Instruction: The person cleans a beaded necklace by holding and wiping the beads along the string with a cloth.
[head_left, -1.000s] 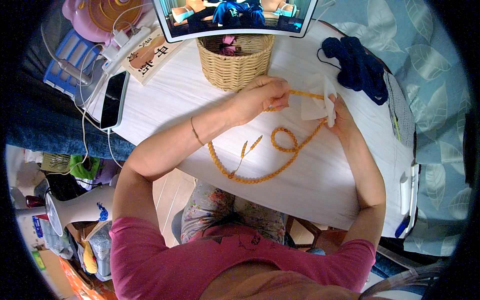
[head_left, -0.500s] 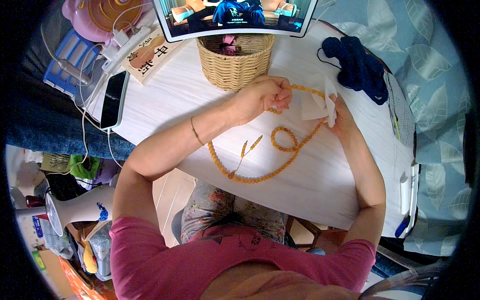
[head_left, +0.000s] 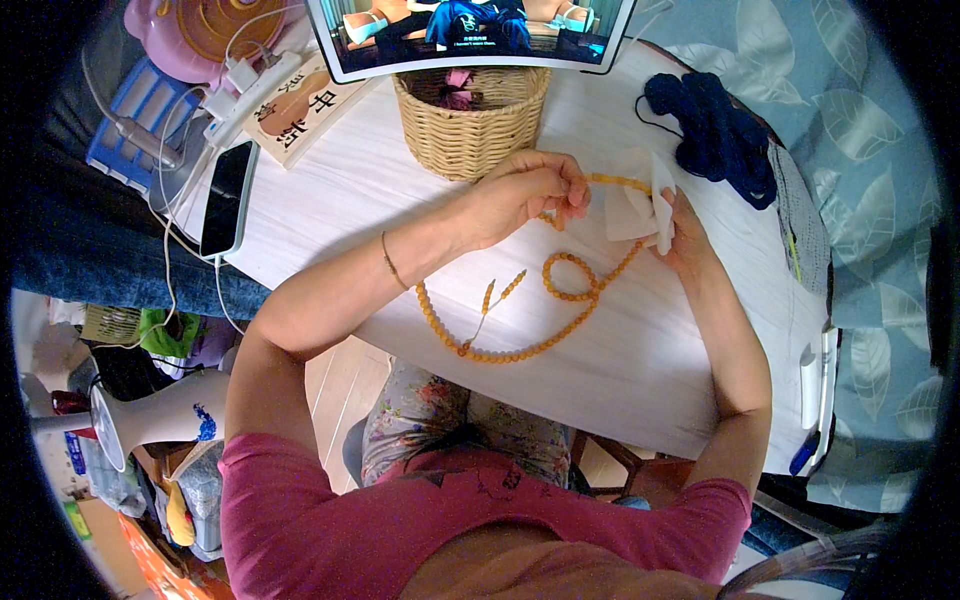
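Head view showed the left hand (head_left: 545,195) pinching a strand of amber beads (head_left: 500,357) just near of the wicker basket (head_left: 470,138); farther right, the right hand (head_left: 684,235) gripped a white cloth (head_left: 630,213) that the strand ran into. Remaining beads lay on the table (head_left: 640,375), towards its near edge, with a small loop (head_left: 548,277) and, left of it, a tassel (head_left: 488,297). Probably, hard pulling could draw that loop into a snag or strain the cord, and a careless left forearm could drag the beads beside it.
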